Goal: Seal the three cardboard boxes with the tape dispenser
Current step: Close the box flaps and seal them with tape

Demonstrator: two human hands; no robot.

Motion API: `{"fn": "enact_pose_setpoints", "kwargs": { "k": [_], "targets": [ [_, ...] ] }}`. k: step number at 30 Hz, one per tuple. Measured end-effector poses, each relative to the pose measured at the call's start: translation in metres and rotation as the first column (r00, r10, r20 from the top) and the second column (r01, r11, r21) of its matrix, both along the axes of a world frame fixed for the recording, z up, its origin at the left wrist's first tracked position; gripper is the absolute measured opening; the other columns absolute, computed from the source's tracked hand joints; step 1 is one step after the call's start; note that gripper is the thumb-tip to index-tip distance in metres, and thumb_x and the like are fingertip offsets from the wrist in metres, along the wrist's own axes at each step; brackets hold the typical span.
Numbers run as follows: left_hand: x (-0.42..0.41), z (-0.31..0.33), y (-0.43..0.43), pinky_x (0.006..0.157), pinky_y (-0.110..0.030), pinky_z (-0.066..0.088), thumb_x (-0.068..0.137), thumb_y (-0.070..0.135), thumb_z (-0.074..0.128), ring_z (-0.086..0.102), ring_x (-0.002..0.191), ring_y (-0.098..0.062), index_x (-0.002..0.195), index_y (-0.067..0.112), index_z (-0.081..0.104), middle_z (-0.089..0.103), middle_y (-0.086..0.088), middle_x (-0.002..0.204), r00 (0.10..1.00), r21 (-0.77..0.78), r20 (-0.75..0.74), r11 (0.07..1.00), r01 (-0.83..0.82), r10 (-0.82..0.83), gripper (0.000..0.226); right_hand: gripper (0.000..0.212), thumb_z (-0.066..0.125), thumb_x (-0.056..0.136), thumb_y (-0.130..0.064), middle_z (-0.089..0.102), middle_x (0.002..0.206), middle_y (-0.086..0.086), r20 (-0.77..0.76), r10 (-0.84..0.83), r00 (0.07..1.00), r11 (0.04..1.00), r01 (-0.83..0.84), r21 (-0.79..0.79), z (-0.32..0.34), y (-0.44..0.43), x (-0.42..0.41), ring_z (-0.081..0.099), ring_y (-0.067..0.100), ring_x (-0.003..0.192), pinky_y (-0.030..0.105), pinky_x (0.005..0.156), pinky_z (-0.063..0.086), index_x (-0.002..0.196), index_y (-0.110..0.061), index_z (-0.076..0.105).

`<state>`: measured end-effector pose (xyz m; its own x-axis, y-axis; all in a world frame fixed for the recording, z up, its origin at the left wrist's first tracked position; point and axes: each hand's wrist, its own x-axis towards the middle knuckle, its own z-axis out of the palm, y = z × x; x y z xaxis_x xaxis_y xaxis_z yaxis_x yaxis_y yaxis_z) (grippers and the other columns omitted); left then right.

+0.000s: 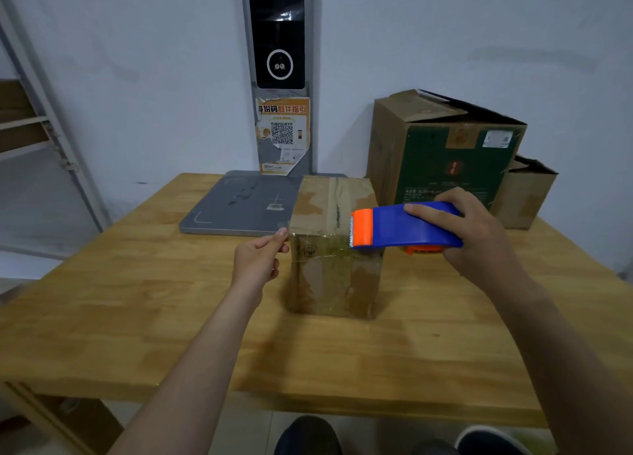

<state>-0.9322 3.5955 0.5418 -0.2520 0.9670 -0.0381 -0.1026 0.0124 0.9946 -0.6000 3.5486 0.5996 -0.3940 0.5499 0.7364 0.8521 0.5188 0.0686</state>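
A small brown cardboard box (334,249) stands in the middle of the wooden table (137,317), its flaps closed and old tape on top. My right hand (476,242) grips the blue and orange tape dispenser (404,227) over the box's right top edge, its toothed blade pointing left. A strip of clear tape (318,239) stretches from the blade across the box's front top edge. My left hand (260,259) pinches the tape's free end just left of the box. A larger green-printed box (445,153) stands at the back right with its flaps open. Another small open box (527,194) sits behind it.
A flat grey scale pad (236,204) lies behind the small box on the left, below an upright black screen post (279,43) with a QR poster. A metal shelf frame (41,122) stands at the far left. Shoes (308,435) show below the table's front edge.
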Motion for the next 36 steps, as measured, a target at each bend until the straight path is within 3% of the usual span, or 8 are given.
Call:
{"fn": "enact_pose_setpoints", "kwargs": {
  "k": [6,16,21,24,28,31,34,36],
  "targets": [
    [0.006,-0.005,0.001,0.051,-0.029,0.042,0.096,0.041,0.068,0.045,0.046,-0.011,0.092,0.019,0.080,0.077,0.000,0.082,0.996,0.081,-0.077,0.996,-0.041,0.047,0.026,0.085,0.084,0.070,0.006,0.049,0.121,0.010,-0.026,0.002,1.000,0.999,-0.003,-0.034,-0.005,0.003,-0.001,0.050,0.029,0.106,0.037,0.076,0.046,0.142,-0.024,0.054],
    [0.003,-0.007,0.006,0.050,-0.028,0.047,0.106,0.039,0.049,0.054,0.045,-0.008,0.092,0.019,0.078,0.077,0.003,0.084,0.897,0.249,-0.437,0.967,0.046,0.069,0.038,0.084,0.084,0.070,0.006,0.048,0.122,0.008,-0.093,0.007,0.996,0.997,-0.013,-0.070,-0.018,0.006,0.000,0.050,0.025,0.105,0.033,0.074,0.047,0.143,-0.023,0.053],
    [-0.001,-0.005,0.009,0.087,-0.041,0.057,0.104,0.041,0.053,0.066,0.108,-0.021,0.145,0.030,0.054,0.069,0.007,0.119,0.921,0.210,-0.389,0.976,0.062,0.026,0.042,0.085,0.084,0.070,0.006,0.049,0.122,0.009,-0.106,0.015,0.994,0.997,-0.022,-0.070,-0.023,0.007,-0.001,0.051,0.023,0.104,0.031,0.074,0.044,0.143,-0.025,0.052],
    [0.005,0.002,0.006,0.097,-0.043,0.056,0.106,0.034,0.051,0.057,0.120,-0.007,0.148,0.031,0.050,0.053,0.021,0.129,0.906,0.262,-0.422,0.962,0.072,0.048,0.042,0.086,0.084,0.070,0.005,0.048,0.122,0.008,-0.117,0.018,0.993,0.997,-0.027,-0.068,-0.026,0.008,0.000,0.051,0.023,0.104,0.030,0.075,0.044,0.143,-0.025,0.051],
    [0.009,0.002,0.009,0.107,-0.044,0.050,0.108,0.033,0.047,0.052,0.128,-0.009,0.150,0.026,0.048,0.053,0.012,0.143,0.906,0.219,-0.420,0.975,0.038,0.059,0.043,0.087,0.085,0.069,0.006,0.048,0.123,0.008,-0.144,0.009,0.989,0.996,-0.023,-0.090,-0.030,0.009,-0.003,0.051,0.023,0.105,0.030,0.075,0.045,0.144,-0.024,0.051],
    [0.010,0.006,0.011,0.101,-0.047,0.053,0.106,0.043,0.045,0.062,0.119,-0.020,0.140,0.026,0.058,0.062,0.003,0.137,0.894,0.085,-0.447,0.996,0.028,0.013,0.040,0.086,0.083,0.071,0.006,0.047,0.123,0.007,-0.169,0.001,0.986,0.994,-0.020,-0.110,-0.032,0.008,-0.003,0.050,0.021,0.106,0.030,0.075,0.045,0.144,-0.024,0.051],
    [0.008,0.003,0.012,0.078,-0.037,0.055,0.105,0.050,0.043,0.063,0.089,-0.021,0.093,0.028,0.063,0.065,-0.001,0.094,0.890,-0.107,-0.447,0.993,0.045,-0.089,0.033,0.087,0.083,0.070,0.007,0.047,0.123,0.007,-0.184,-0.010,0.983,0.992,-0.013,-0.125,-0.033,0.008,-0.004,0.048,0.019,0.107,0.030,0.074,0.046,0.145,-0.024,0.051],
    [0.005,-0.011,0.014,0.086,-0.042,0.056,0.101,0.053,0.047,0.064,0.092,-0.023,0.101,0.026,0.066,0.069,-0.008,0.099,0.884,-0.117,-0.462,0.993,0.023,-0.075,0.033,0.088,0.084,0.070,0.007,0.047,0.124,0.006,-0.190,-0.012,0.982,0.990,-0.015,-0.137,-0.034,0.008,-0.006,0.045,0.015,0.107,0.028,0.074,0.046,0.145,-0.024,0.050]
  ]
}}
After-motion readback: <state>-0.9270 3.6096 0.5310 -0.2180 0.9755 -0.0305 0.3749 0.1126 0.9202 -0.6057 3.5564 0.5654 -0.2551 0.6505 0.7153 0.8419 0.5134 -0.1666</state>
